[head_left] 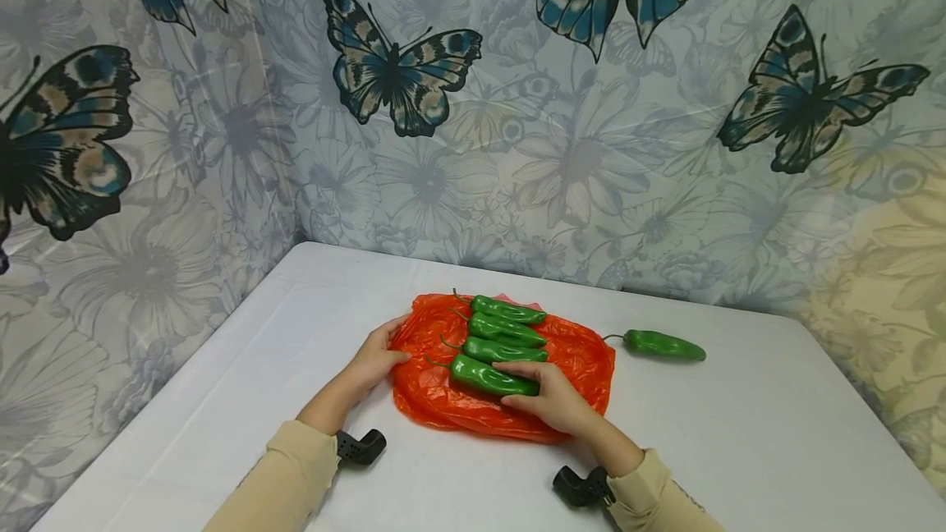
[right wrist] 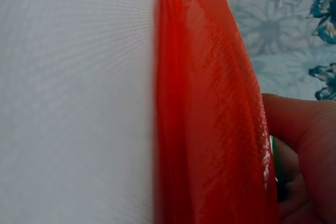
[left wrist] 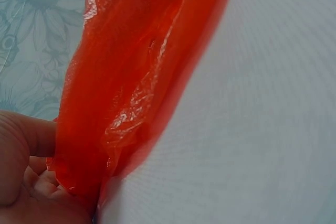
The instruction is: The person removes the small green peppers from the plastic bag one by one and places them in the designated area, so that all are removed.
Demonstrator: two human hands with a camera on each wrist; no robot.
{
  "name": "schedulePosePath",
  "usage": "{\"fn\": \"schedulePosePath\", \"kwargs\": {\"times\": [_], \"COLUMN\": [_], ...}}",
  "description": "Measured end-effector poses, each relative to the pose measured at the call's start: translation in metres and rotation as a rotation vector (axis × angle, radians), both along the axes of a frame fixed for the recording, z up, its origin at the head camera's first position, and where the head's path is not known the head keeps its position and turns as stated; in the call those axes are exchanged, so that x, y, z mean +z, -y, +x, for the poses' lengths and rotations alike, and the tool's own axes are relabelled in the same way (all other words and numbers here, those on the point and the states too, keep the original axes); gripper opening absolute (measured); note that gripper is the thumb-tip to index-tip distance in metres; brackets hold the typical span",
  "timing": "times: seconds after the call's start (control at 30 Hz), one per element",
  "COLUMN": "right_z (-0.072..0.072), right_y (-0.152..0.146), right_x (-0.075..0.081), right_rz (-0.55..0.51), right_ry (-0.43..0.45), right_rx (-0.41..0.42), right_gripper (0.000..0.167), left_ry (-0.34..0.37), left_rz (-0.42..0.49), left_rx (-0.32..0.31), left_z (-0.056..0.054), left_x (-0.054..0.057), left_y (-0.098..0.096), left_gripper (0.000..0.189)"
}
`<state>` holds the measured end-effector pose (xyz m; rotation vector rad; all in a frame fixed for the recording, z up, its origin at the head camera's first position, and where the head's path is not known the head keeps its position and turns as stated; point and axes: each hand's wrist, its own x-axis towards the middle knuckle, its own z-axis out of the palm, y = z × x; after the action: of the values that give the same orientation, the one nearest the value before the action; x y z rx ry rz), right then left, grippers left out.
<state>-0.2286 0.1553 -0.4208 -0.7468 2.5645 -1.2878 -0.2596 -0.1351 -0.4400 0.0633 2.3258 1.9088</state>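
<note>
Several long green peppers (head_left: 502, 331) lie side by side in a column on a crumpled red plastic bag (head_left: 421, 401), their thin curved stems pointing left. My left hand (head_left: 373, 360) grips the bag's left edge; in the left wrist view the thumb and fingers close around the red plastic (left wrist: 121, 77). My right hand (head_left: 550, 401) holds the tip end of the nearest green pepper (head_left: 473, 373) between thumb and fingers. In the right wrist view the bag's folded side (right wrist: 215, 103) hides most of that pepper, leaving a sliver of green by the fingers.
Another green pepper (head_left: 665, 345) lies on the white tabletop (head_left: 739, 433), right of the bag. Behind the table rises a butterfly-patterned cloth wall (head_left: 576, 146). A black wrist device (head_left: 362, 447) sits at the left cuff, another black device (head_left: 580, 487) at the right.
</note>
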Motion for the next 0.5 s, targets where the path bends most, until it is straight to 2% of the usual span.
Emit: {"fn": "schedulePosePath", "kwargs": {"times": [0.23, 0.5], "right_z": [-0.0005, 0.0009], "right_y": [-0.0001, 0.0010], "right_x": [-0.0021, 0.0034], "right_rz": [-0.021, -0.026], "right_ry": [0.015, 0.013], "right_rx": [0.003, 0.030], "right_gripper": [0.044, 0.045], "left_ry": [0.007, 0.006], "left_rz": [-0.010, 0.000], "left_rx": [0.010, 0.003], "left_z": [0.0014, -0.0002], "left_x": [0.0004, -0.0002], "left_y": [-0.0003, -0.0006], "left_gripper": [0.066, 0.067]}}
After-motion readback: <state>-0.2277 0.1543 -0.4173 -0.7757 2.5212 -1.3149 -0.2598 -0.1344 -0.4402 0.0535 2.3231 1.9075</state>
